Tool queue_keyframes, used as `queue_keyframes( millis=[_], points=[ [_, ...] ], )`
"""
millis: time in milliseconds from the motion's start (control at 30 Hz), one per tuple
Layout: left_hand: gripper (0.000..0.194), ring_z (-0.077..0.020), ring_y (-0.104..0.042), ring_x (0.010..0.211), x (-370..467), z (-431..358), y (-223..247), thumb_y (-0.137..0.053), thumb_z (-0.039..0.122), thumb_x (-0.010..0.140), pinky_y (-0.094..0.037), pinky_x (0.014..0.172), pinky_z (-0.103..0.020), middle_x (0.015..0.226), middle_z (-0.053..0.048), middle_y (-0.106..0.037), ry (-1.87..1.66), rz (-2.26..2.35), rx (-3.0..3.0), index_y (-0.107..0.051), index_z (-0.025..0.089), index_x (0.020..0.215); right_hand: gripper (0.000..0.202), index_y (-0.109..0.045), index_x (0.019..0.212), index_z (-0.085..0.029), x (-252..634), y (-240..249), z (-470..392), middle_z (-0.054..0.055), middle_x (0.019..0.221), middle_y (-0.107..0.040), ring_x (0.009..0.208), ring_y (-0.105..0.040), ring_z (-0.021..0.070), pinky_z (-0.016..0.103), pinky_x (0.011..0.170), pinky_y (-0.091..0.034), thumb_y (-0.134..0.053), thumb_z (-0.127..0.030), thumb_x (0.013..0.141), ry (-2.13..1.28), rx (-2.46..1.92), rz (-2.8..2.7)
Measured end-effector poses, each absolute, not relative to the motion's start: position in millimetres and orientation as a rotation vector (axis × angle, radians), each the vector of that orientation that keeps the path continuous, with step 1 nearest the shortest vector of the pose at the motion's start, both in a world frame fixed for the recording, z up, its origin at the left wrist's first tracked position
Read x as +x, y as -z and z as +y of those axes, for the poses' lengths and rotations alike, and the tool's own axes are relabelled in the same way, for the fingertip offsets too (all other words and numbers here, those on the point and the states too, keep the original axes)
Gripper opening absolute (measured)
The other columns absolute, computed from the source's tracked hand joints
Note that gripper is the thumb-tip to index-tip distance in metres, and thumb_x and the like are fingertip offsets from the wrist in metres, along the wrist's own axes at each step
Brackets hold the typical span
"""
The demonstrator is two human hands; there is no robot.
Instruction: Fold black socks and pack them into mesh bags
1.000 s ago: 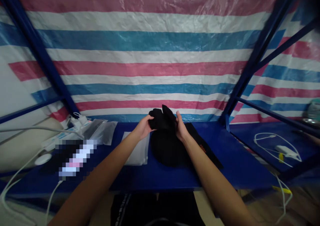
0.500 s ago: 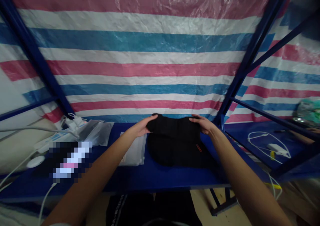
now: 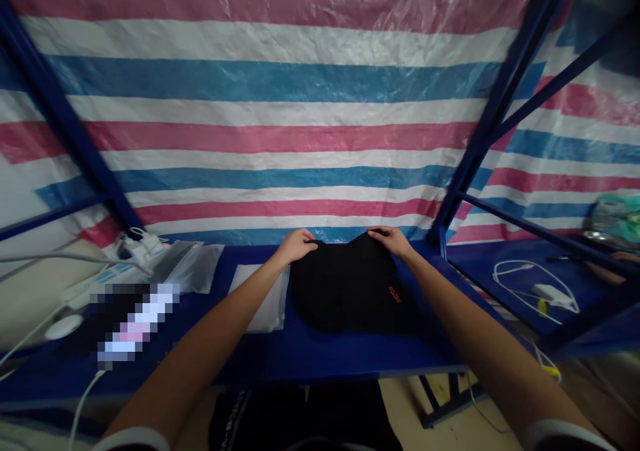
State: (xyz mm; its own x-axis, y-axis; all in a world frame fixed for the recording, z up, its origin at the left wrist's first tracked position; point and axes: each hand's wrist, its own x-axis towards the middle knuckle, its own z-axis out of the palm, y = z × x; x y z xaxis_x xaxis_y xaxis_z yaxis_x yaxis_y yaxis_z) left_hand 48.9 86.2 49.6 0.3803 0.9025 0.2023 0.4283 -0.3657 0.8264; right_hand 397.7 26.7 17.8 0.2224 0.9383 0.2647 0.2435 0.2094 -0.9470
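Observation:
A black fabric piece (image 3: 345,291) with small orange lettering lies spread on the blue tabletop (image 3: 320,364). Its kind does not show clearly; its left side is rounded, and its right end tapers towards my right forearm. My left hand (image 3: 299,244) pinches its upper left corner between thumb and fingers. At the upper right corner, raised slightly, my right hand (image 3: 393,240) has a similar pinch. Just left of the fabric are clear zip bags (image 3: 270,304), partly covered by my left forearm.
To the left are a phone-like blurred screen (image 3: 140,324), a power strip (image 3: 95,284) with plugs, and more clear plastic bags (image 3: 200,268). Blue metal posts (image 3: 483,131) frame a striped plastic sheet (image 3: 280,131). A white charger with cable (image 3: 555,298) sits on the right-hand surface, near another person's hand.
The fabric's upper part, earlier a separate fold held between my hands, now lies level with the rest. My left hand has shifted to its top edge, and my right hand slightly left.

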Motion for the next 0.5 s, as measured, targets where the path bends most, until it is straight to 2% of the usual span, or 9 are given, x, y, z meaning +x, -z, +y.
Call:
queue_keyframes(
  millis=[100, 167, 267, 367, 500],
  points=[
    [0.035, -0.0289, -0.072, 0.111, 44, 61, -65, -0.080, 0.027, 0.077, -0.051, 0.105, -0.045, 0.110, -0.009, -0.077, -1.014, 0.985, 2.052, -0.072, 0.025, 0.111, 0.042, -0.084, 0.097, -0.023, 407, -40, 5, 0.010, 0.117, -0.080, 0.117, -0.069, 0.0329, 0.047, 0.108, -0.052, -0.091, -0.054, 0.070, -0.545, -1.269, -1.369],
    [0.035, -0.0285, -0.071, 0.113, 36, 32, -77, -0.075, 0.027, 0.084, -0.050, 0.108, -0.046, 0.117, -0.009, -0.077, -1.017, 0.830, 2.149, -0.073, 0.027, 0.118, 0.041, -0.084, 0.103, -0.023, 416, -55, -26, 0.011, 0.111, -0.081, 0.110, -0.072, 0.0334, 0.049, 0.106, -0.053, -0.085, -0.057, 0.079, -0.478, -1.264, -1.506],
    [0.025, -0.0303, -0.069, 0.115, 21, -20, -84, -0.069, 0.028, 0.091, -0.050, 0.108, -0.048, 0.120, -0.008, -0.077, -0.854, 0.690, 2.319, -0.077, 0.032, 0.114, 0.036, -0.083, 0.103, -0.025, 422, -66, -92, 0.012, 0.107, -0.081, 0.105, -0.074, 0.0339, 0.047, 0.099, -0.058, -0.083, -0.056, 0.084, -0.534, -1.286, -1.714],
    [0.029, -0.0290, -0.069, 0.114, 8, -67, -70, -0.062, 0.024, 0.097, -0.049, 0.105, -0.048, 0.119, -0.006, -0.077, -0.658, 0.567, 2.551, -0.077, 0.034, 0.118, 0.024, -0.081, 0.109, -0.030, 416, -53, -160, 0.011, 0.110, -0.080, 0.103, -0.076, 0.0312, 0.045, 0.095, -0.061, -0.073, -0.048, 0.095, -0.566, -1.347, -1.933],
    [0.034, -0.0264, -0.069, 0.116, -1, -99, -42, -0.057, 0.018, 0.099, -0.048, 0.105, -0.045, 0.120, -0.006, -0.077, -0.520, 0.462, 2.728, -0.075, 0.033, 0.124, 0.018, -0.081, 0.107, -0.036, 401, -20, -214, 0.011, 0.115, -0.079, 0.109, -0.075, 0.0314, 0.049, 0.099, -0.062, -0.066, -0.040, 0.099, -0.509, -1.414, -2.118]
  ],
)
